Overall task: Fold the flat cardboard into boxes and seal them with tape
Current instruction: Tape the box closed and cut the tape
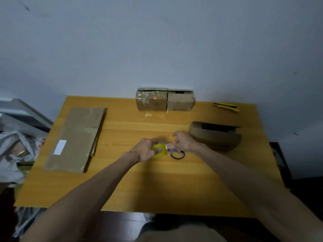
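Note:
My left hand grips a yellow roll of tape at the middle of the wooden table. My right hand pinches the free end of the tape just right of the roll. Blue-handled scissors lie on the table under my right hand. A stack of flat cardboard lies at the left. Two folded boxes stand at the back edge: a taped one and a plainer one. A half-folded box sits to the right of my right hand.
A yellow utility knife lies at the back right of the table. Plastic bags and clutter are piled off the table's left edge. A grey wall rises right behind the table.

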